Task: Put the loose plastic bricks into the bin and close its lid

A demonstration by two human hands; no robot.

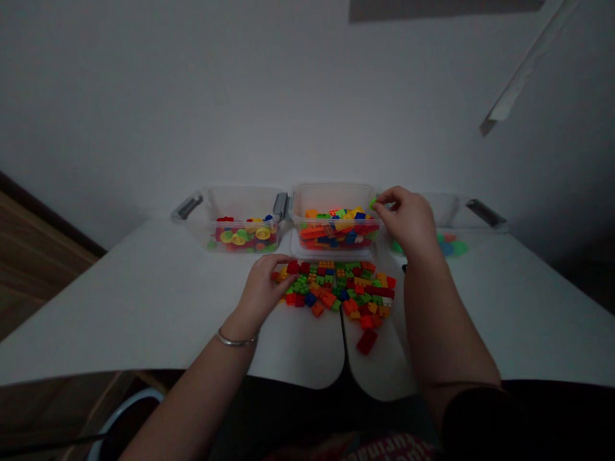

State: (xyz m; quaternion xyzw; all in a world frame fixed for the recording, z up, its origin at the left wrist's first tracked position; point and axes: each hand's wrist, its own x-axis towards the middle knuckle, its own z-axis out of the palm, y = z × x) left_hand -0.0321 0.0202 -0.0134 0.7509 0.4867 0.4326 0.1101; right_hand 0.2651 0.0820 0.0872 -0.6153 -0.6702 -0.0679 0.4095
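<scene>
A pile of colourful plastic building bricks [327, 285] lies on the white table in front of me. At the pile's left edge is my left hand [264, 282], its thumb and fingers apart around several bricks, a red brick [293, 267] among them. I cannot see a firm grip there. My right hand [408, 214] is raised at the right rim of the middle clear bin [334, 189]. Its thumb and fingertips pinch a small light-green piece [373, 203], mostly covered by the fingers. Mixed bricks [336, 234] fill the lower part of that bin.
To the left stands a clear bin [245, 192] holding yellow, red and green pieces. Another clear bin [461, 221], with flat green pieces, is partly behind my right arm. A dark-red brick [367, 342] lies nearest me, by a dark gap between the table's rounded front edges.
</scene>
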